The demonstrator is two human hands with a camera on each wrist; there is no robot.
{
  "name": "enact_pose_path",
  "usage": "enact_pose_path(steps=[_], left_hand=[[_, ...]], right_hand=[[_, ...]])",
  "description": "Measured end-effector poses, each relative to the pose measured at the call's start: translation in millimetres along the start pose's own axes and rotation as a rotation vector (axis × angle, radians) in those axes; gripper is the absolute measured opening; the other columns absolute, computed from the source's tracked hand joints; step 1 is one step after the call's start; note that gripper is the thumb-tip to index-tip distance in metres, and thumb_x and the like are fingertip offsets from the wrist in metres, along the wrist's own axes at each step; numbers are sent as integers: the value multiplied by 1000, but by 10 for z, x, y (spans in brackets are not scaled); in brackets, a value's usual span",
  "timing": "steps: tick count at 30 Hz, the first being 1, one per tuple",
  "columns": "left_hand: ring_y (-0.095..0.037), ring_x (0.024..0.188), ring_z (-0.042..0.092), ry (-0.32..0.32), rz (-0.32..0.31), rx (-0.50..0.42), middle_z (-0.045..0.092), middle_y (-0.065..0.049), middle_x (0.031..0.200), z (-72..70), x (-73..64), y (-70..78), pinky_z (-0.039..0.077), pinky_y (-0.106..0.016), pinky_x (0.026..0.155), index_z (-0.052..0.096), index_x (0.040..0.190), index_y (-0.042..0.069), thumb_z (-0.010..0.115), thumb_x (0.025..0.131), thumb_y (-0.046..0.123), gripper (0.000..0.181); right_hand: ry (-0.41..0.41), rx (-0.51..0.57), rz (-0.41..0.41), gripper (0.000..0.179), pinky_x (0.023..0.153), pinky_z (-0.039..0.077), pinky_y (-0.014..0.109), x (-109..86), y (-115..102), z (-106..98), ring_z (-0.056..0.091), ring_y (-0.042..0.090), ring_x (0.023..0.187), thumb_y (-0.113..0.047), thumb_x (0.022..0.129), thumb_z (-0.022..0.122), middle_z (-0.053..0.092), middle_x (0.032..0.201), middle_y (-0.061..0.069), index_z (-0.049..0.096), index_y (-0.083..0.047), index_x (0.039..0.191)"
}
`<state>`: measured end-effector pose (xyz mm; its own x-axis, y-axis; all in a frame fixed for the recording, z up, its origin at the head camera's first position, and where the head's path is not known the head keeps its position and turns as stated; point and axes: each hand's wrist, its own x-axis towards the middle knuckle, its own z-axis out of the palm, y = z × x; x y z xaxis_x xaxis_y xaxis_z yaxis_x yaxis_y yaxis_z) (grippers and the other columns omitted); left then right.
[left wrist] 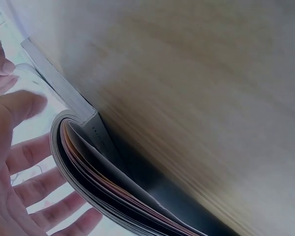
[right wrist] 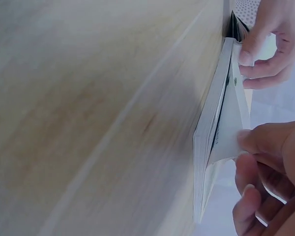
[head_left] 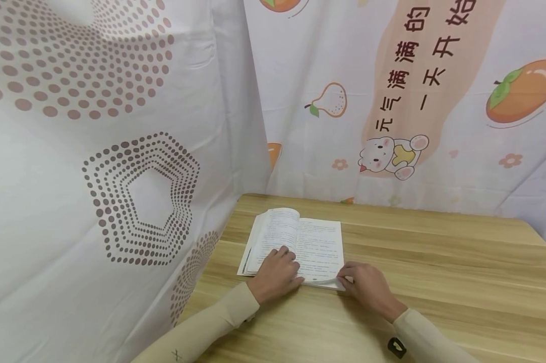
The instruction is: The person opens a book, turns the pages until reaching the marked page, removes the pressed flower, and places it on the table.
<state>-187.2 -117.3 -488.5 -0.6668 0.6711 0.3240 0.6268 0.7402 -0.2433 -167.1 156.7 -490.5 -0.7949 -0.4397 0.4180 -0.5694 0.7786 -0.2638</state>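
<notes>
An open book (head_left: 320, 242) with printed text lies on the wooden table. My left hand (head_left: 277, 272) rests on the lower part of its left page, thumb near the spine. In the left wrist view its fingers (left wrist: 39, 187) spread over the curved stack of pages (left wrist: 103, 191). At the lower right corner my right hand (head_left: 368, 287) pinches a page between thumb and forefinger. The right wrist view shows that page (right wrist: 231, 132) lifted off the stack beneath, with the right hand (right wrist: 270, 177) at its corner.
The wooden tabletop (head_left: 436, 262) stretches to the right of the book. A white cloth with brown dots (head_left: 141, 196) hangs at the left, and a printed curtain (head_left: 309, 146) closes off the back. A small dark object (head_left: 396, 347) is at the right sleeve.
</notes>
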Motion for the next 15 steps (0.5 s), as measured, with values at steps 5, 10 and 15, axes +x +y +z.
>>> enact_pose_path(steps=[5,10,15], left_hand=[[-18,86,52,-13,20,47,65,2,90,15,2,8,48,-33,74,73,83,20,67,86,70,51],[-17,81,50,-8,30,71,63,3,84,-2,6,8,46,-31,69,74,80,22,64,89,66,46],[-18,80,51,-25,8,38,62,3,83,-31,12,9,46,-32,69,72,78,21,65,96,54,38]], right_hand=[[-7,17,35,10,65,54,30,5,3,-25,70,12,79,-12,79,88,76,95,-2,81,-17,81],[-49,118,127,11,62,49,26,12,15,-62,61,3,70,-12,81,87,76,99,-3,80,-21,83],[-46,190,196,30,56,44,24,17,35,-96,50,0,62,-16,81,88,72,113,4,78,-15,109]])
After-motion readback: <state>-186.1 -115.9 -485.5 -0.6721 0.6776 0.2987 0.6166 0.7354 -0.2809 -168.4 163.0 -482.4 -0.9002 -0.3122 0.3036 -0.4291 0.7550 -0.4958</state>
